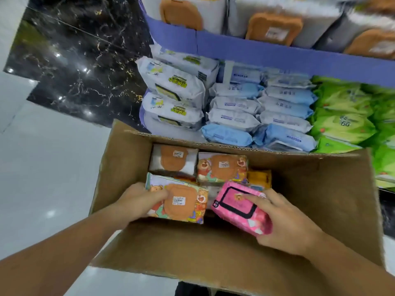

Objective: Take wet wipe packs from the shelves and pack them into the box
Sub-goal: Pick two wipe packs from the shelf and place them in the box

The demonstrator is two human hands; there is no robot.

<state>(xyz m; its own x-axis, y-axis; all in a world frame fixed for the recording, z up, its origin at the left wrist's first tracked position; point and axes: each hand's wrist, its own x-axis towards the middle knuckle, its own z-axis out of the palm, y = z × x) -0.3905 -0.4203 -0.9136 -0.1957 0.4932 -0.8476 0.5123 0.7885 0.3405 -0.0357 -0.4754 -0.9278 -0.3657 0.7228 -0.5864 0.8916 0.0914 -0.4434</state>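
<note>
An open cardboard box (310,189) stands on the floor in front of the shelves. Inside it my left hand (136,201) grips a wipe pack with cartoon bears and an orange lid (181,201), thumb on top. My right hand (282,221) holds a pink wipe pack with a black-framed lid (239,208), tilted, beside the bear pack. Two more orange-lidded packs (174,159) (222,166) lie at the box's far side, with a yellow pack (259,178) partly hidden behind the pink one.
The lower shelf behind the box holds stacks of white-and-yellow packs (173,97), blue-and-white packs (263,112) and green packs (344,120). An upper shelf with a purple edge (245,48) carries orange-lidded packs. Black marble and white tiled floor lie to the left.
</note>
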